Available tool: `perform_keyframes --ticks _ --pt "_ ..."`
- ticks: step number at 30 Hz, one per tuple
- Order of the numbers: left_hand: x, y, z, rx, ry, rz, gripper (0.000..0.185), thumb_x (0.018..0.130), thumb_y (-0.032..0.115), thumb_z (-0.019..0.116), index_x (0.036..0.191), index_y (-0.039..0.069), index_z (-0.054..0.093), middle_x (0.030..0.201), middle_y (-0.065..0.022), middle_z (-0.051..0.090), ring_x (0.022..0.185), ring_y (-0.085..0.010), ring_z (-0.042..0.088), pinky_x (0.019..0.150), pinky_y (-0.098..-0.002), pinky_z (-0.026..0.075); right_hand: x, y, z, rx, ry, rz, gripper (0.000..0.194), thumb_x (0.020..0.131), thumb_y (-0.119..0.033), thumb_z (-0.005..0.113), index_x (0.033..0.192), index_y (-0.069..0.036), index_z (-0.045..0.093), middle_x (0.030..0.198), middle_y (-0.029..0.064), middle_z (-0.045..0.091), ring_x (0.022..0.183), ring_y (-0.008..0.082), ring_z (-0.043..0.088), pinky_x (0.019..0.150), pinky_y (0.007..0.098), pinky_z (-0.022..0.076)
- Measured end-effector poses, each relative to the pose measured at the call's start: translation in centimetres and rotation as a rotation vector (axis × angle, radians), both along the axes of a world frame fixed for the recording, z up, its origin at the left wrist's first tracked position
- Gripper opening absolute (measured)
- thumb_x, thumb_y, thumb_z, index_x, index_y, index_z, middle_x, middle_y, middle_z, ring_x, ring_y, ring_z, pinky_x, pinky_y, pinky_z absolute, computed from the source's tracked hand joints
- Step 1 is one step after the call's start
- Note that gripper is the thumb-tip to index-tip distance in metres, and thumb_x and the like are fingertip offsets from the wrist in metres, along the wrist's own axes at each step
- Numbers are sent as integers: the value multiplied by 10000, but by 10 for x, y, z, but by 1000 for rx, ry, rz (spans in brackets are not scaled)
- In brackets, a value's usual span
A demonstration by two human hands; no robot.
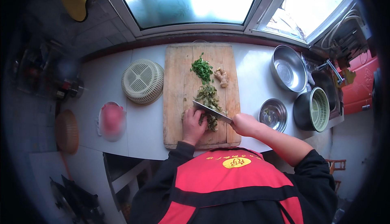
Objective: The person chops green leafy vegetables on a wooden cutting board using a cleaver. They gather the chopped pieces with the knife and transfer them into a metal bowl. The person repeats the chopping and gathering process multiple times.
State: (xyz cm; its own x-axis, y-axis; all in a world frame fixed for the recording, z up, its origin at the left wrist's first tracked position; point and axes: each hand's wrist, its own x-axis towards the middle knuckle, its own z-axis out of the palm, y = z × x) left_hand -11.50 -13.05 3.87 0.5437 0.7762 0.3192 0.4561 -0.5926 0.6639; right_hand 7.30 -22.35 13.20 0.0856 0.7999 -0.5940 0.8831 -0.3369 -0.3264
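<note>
My right hand (243,125) grips the handle of a kitchen knife (212,112), whose blade points up and left across a heap of chopped leafy vegetable (209,97). With bent fingers, my left hand (194,125) presses the near part of that heap, close beside the blade. All this lies on a wooden cutting board (176,71). Farther up the board is a small pile of chopped green herbs or scallions (202,68). A piece of ginger root (222,77) rests to the right of it. The vegetable under my left fingers is partly hidden.
An overturned plastic colander (143,81) and a plate with red meat-like food (112,121) stand left of the board. On the right are a large steel basin (288,68), a small steel bowl (273,116) and a dark pot holding a green strainer (318,110), near a sink faucet (334,71).
</note>
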Motion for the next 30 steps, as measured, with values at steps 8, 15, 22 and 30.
perform_keyframes --ticks 8,15,22,30 --pt "1 -2 -2 -4 29 -3 228 717 116 661 914 53 565 963 -129 522 916 -332 493 808 -425 421 -42 44 -63 187 -9 -52 165 757 -138 567 771 -8 668 831 213 655 799 369 647 695 445 521" --pt "-3 2 3 -31 -114 -58 251 731 79 658 965 54 569 997 -128 525 952 -327 505 842 -406 425 -25 32 -87 454 106 -416 230 812 -198 557 756 13 628 770 246 625 773 412 621 700 488 492" --pt "-8 -2 5 5 -156 41 217 719 65 658 921 52 580 992 -127 525 945 -325 501 826 -410 428 -6 -2 7 98 34 -52 222 835 -190 536 783 -3 644 756 237 626 746 404 621 666 480 490" --pt "-9 -2 -4 -41 -63 13 187 705 83 653 879 63 587 984 -121 526 940 -314 495 815 -404 428 -14 26 27 -314 215 -269 179 792 -82 530 812 40 660 766 219 647 750 354 654 661 423 525"
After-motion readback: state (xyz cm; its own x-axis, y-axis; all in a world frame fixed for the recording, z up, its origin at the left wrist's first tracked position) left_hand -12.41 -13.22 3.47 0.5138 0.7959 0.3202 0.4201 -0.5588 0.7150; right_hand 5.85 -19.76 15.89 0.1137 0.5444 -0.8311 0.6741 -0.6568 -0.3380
